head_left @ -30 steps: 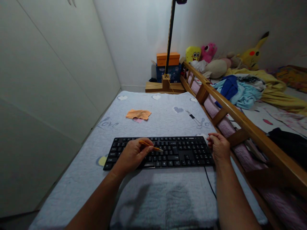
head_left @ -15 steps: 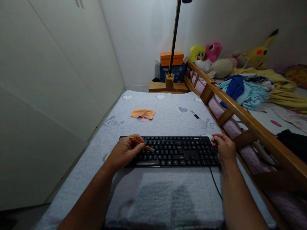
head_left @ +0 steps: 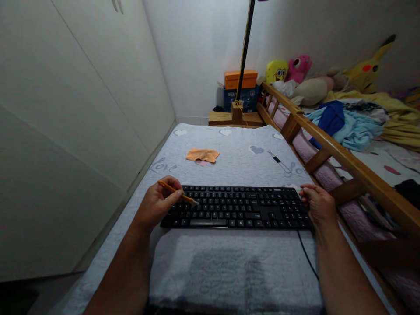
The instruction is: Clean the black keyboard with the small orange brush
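A black keyboard [head_left: 223, 210] lies on the pale blue quilted cover. My left hand [head_left: 157, 203] pinches a slim orange brush [head_left: 179, 192] over the keyboard's left part. Its pale bristle tip points right and down, at the letter keys; whether it touches them I cannot tell. At the keyboard's right end, my right hand [head_left: 318, 203] has its fingers curled in against the edge, gripping there. The undersides of those fingers are hidden. From the front edge a black cable [head_left: 306, 251] runs toward me, beside my right forearm.
Beyond the keyboard lie an orange cloth [head_left: 202, 154], with something pink under it, and thin metal tweezers [head_left: 278, 162]. A wooden bed rail [head_left: 348, 157] borders the right side, a white cabinet [head_left: 82, 131] the left. A pole [head_left: 246, 48] stands at the back.
My left hand has moved the brush leftward across the keys. My right hand stays at the keyboard's right end. The whole view has shifted slightly with my head.
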`<action>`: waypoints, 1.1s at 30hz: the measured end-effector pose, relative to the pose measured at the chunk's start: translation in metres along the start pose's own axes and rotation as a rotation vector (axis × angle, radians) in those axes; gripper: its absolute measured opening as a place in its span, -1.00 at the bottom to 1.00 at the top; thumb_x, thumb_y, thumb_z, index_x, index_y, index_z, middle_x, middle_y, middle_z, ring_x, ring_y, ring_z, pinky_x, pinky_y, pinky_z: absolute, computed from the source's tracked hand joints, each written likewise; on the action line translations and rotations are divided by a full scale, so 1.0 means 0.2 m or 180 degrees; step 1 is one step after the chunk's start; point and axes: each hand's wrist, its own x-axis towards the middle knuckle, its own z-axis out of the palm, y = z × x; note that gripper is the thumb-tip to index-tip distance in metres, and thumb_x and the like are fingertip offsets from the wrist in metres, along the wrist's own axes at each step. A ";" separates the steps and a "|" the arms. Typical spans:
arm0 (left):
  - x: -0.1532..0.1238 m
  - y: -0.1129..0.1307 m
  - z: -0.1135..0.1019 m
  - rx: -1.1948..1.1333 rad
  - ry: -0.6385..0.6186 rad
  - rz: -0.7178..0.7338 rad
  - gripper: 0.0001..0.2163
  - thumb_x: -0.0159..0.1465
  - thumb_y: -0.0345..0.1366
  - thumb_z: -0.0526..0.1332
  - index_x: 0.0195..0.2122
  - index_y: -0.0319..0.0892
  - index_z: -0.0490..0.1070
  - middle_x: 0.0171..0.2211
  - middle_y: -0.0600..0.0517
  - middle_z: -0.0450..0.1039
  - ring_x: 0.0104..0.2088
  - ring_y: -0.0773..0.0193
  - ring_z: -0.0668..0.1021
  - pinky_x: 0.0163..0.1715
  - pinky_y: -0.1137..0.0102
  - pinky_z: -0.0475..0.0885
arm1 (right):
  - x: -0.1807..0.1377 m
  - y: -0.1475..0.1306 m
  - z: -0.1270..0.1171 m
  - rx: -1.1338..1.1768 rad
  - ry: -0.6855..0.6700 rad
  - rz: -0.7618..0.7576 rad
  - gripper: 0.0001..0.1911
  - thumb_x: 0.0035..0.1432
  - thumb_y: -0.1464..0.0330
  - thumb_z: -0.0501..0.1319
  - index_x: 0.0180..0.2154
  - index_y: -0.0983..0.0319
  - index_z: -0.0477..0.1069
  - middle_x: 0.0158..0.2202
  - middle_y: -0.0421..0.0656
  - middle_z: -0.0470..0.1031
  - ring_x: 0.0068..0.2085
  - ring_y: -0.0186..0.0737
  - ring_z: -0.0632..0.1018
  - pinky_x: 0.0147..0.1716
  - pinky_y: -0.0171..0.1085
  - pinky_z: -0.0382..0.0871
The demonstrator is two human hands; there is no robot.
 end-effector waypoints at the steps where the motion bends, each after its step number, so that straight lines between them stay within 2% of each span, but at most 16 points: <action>1: 0.00 0.00 0.01 -0.0158 -0.0025 0.0000 -0.78 0.14 -0.14 0.41 -0.38 -0.15 0.46 -0.45 0.06 0.51 -0.41 0.27 0.54 -0.36 0.41 0.44 | 0.00 0.00 0.00 -0.0013 -0.0022 0.0002 -0.74 -0.28 0.33 0.40 -0.43 0.27 0.54 -0.60 -0.25 0.48 -0.65 -0.44 0.35 -0.73 -0.48 0.11; 4: -0.01 0.00 0.06 -0.0436 -0.0206 -0.0043 -0.78 0.14 -0.13 0.43 -0.38 -0.17 0.52 -0.38 -0.01 0.58 -0.35 0.24 0.59 -0.28 0.37 0.49 | 0.01 0.00 -0.01 -0.0046 -0.0105 0.0034 -0.75 -0.29 0.33 0.41 -0.44 0.26 0.54 -0.61 -0.25 0.48 -0.66 -0.43 0.37 -0.73 -0.46 0.14; 9: -0.03 0.00 0.15 -0.0464 -0.0511 -0.0163 -0.80 0.15 -0.14 0.43 -0.34 -0.17 0.61 -0.35 -0.04 0.63 -0.31 0.20 0.63 -0.24 0.34 0.52 | 0.01 -0.02 -0.02 -0.0059 -0.0238 0.0150 -0.74 -0.32 0.32 0.42 -0.47 0.26 0.53 -0.61 -0.23 0.49 -0.66 -0.43 0.37 -0.73 -0.45 0.16; 13: -0.03 -0.02 0.17 -0.0374 -0.0505 -0.0135 -0.80 0.17 -0.14 0.41 -0.33 -0.16 0.60 -0.35 -0.02 0.63 -0.32 0.22 0.63 -0.27 0.36 0.51 | 0.00 -0.01 -0.02 -0.0078 -0.0180 0.0126 -0.74 -0.33 0.32 0.42 -0.46 0.26 0.53 -0.61 -0.24 0.48 -0.66 -0.42 0.37 -0.73 -0.44 0.17; 21: -0.03 -0.02 0.13 0.0095 -0.0415 0.0062 -0.79 0.20 -0.11 0.36 -0.34 -0.16 0.55 -0.43 0.02 0.56 -0.39 0.23 0.57 -0.33 0.36 0.45 | 0.01 0.01 -0.03 -0.0032 -0.0157 -0.0033 -0.74 -0.28 0.32 0.43 -0.43 0.27 0.55 -0.59 -0.24 0.49 -0.64 -0.44 0.36 -0.72 -0.47 0.16; 33: -0.01 -0.04 0.05 0.0449 0.0016 0.0159 -0.83 0.11 -0.15 0.32 -0.43 -0.13 0.46 -0.46 0.04 0.51 -0.43 0.25 0.52 -0.39 0.38 0.39 | 0.00 0.00 -0.03 0.0032 -0.0123 0.0002 -0.75 -0.30 0.33 0.42 -0.45 0.26 0.55 -0.61 -0.25 0.47 -0.67 -0.48 0.34 -0.75 -0.51 0.13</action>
